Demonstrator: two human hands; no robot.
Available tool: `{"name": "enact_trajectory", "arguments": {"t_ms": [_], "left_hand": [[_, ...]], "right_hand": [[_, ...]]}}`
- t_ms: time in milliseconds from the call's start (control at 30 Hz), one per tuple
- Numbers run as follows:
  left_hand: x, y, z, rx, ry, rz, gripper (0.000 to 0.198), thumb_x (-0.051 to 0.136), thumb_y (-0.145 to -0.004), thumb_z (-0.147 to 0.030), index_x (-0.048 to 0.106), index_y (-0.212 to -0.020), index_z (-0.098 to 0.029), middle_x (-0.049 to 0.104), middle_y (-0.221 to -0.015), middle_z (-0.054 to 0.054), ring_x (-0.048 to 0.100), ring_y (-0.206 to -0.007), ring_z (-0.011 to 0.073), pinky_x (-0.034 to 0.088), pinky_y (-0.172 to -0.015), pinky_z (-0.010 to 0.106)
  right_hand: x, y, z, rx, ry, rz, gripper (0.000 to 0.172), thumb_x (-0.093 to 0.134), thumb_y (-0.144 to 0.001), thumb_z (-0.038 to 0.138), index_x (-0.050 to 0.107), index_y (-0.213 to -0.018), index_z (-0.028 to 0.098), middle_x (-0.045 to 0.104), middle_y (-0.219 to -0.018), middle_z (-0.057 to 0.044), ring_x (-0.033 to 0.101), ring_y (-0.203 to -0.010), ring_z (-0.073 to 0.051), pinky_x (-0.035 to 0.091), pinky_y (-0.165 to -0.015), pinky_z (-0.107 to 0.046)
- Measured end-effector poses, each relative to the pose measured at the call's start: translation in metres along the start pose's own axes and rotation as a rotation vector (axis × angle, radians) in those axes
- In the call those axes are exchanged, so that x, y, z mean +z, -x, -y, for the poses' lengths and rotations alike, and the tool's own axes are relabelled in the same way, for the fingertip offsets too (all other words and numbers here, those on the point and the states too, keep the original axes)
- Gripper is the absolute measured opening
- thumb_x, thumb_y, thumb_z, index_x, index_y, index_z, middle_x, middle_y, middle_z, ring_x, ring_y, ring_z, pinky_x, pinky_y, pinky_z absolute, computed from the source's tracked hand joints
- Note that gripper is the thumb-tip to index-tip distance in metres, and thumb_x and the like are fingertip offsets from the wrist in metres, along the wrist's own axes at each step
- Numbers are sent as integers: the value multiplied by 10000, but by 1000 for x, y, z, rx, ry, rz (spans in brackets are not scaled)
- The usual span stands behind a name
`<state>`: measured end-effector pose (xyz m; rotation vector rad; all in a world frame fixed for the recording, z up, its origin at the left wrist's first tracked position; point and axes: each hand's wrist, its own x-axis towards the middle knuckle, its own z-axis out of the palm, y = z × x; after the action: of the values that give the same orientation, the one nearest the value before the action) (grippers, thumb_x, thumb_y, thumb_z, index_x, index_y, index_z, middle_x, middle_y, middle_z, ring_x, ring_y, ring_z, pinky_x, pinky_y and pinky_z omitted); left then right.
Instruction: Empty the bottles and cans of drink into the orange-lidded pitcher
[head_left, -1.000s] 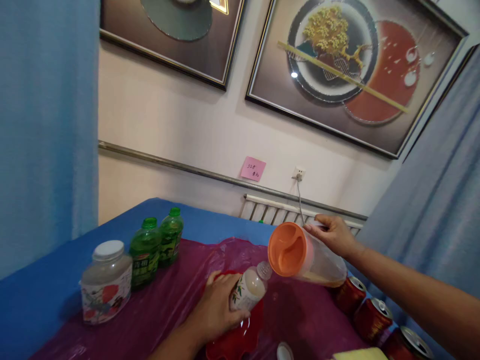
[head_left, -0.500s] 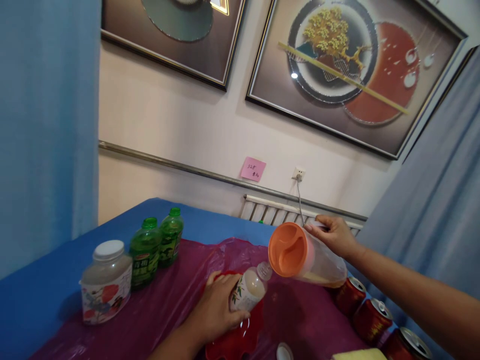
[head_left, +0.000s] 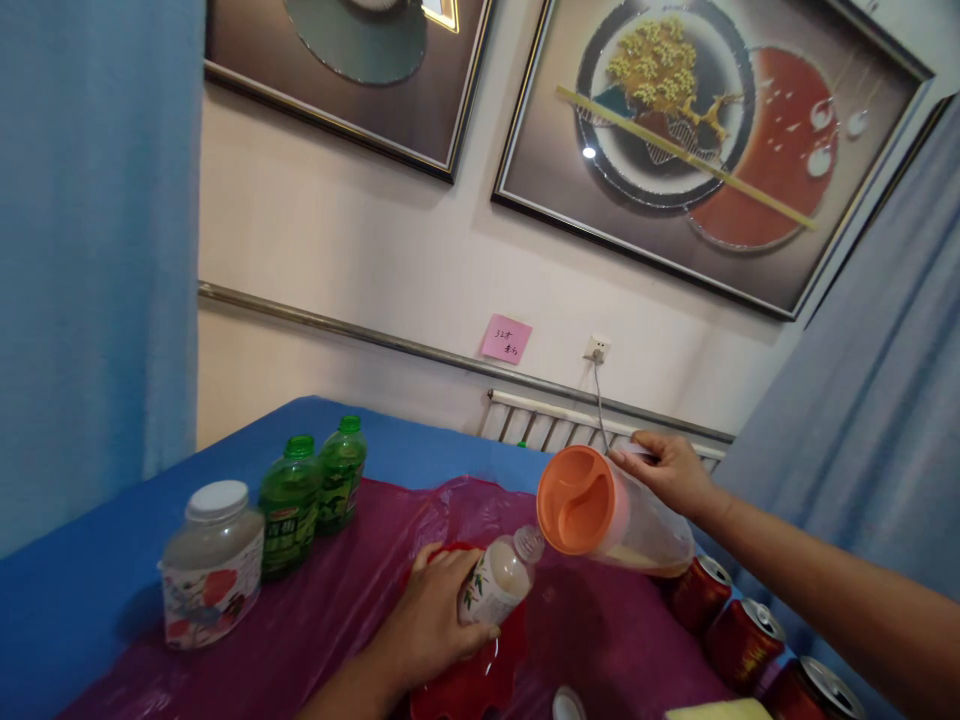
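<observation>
My left hand (head_left: 439, 610) is wrapped round a small clear bottle (head_left: 499, 585) with a leafy label and pale liquid inside. The bottle leans to the right, uncapped, above a red tray (head_left: 472, 685). By its handle, my right hand (head_left: 667, 470) grips a clear pitcher (head_left: 645, 530) with an orange lid (head_left: 576, 500). Tipped nearly onto its side, the pitcher has its lid close to the bottle's mouth, and a little pale liquid lies along its lower wall. Whether any liquid is flowing between them I cannot tell.
Left of my hands stand a white-capped jar (head_left: 214, 565) and two green bottles (head_left: 289, 510). Several red cans (head_left: 742, 640) line the right side, near a yellow sponge-like block (head_left: 716, 710). A white cap (head_left: 568, 703) lies on the purple plastic sheet (head_left: 600, 640).
</observation>
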<state>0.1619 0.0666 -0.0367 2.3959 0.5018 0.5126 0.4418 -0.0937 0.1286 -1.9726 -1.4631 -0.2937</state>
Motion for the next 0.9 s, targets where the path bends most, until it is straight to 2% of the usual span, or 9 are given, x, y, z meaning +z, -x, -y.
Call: {"name": "enact_trajectory", "arguments": {"t_ms": [733, 900], "left_hand": [[-4, 1, -4, 8, 19, 10, 604, 837, -637, -325, 621, -1197, -263, 716, -1208, 46, 600, -1183, 304, 190, -1160, 516], [-4, 1, -4, -6, 22, 16, 648, 855, -625, -314, 613, -1223, -246, 706, -1237, 65, 590, -1201, 314, 169, -1168, 521]], "right_hand": [[0, 2, 0, -37, -28, -23, 580, 589, -824, 686, 309, -572, 245, 244, -570, 66, 257, -533, -100, 192, -493, -262], [-1, 2, 1, -37, -18, -19, 574, 593, -823, 681, 321, -568, 246, 257, -561, 65, 270, -526, -103, 200, -490, -264]]}}
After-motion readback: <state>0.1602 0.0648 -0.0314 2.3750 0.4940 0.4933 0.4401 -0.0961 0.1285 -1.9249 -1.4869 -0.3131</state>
